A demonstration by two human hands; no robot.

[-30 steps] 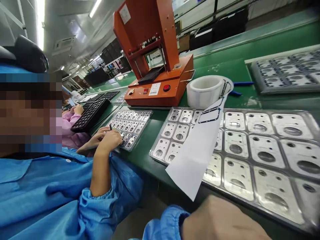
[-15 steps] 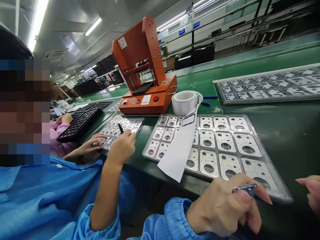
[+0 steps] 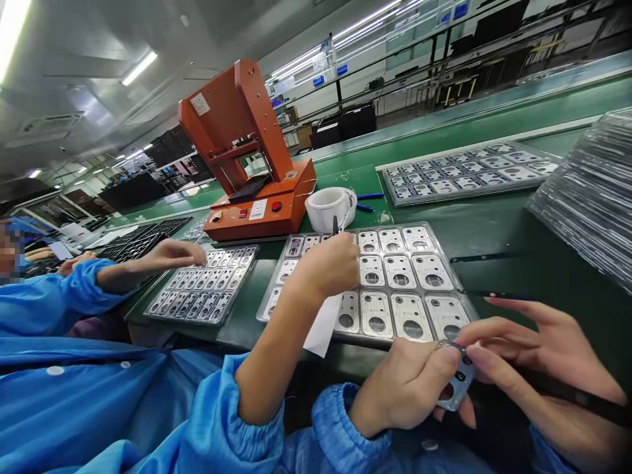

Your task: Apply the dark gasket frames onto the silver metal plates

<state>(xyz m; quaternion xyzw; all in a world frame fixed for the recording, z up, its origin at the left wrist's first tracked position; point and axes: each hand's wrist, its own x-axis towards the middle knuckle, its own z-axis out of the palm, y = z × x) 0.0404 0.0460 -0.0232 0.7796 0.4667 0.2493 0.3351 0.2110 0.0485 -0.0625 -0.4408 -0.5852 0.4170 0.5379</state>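
Note:
My left hand (image 3: 405, 388) pinches a small silver metal plate with holes (image 3: 457, 390) just in front of the table edge. My right hand (image 3: 538, 349) meets it from the right, its fingertips on the plate's right edge; a thin dark tool (image 3: 573, 394) runs along that hand. Just beyond lies a clear tray (image 3: 467, 301) filled with several similar plates. A co-worker's hand (image 3: 326, 266) with a dark pointed tool hovers over the tray's left part, above a white paper strip (image 3: 320, 326).
An orange press machine (image 3: 247, 164) and a white tape roll (image 3: 328, 207) stand behind the tray. Another tray of plates (image 3: 202, 296) lies to the left under the co-worker's other hand. A far tray (image 3: 469, 174) and a stack of clear trays (image 3: 587, 191) are at the right.
The view has swung right. My right hand has come in and joined my left on the metal plate. The co-worker's tool hand has moved from their own tray over to mine.

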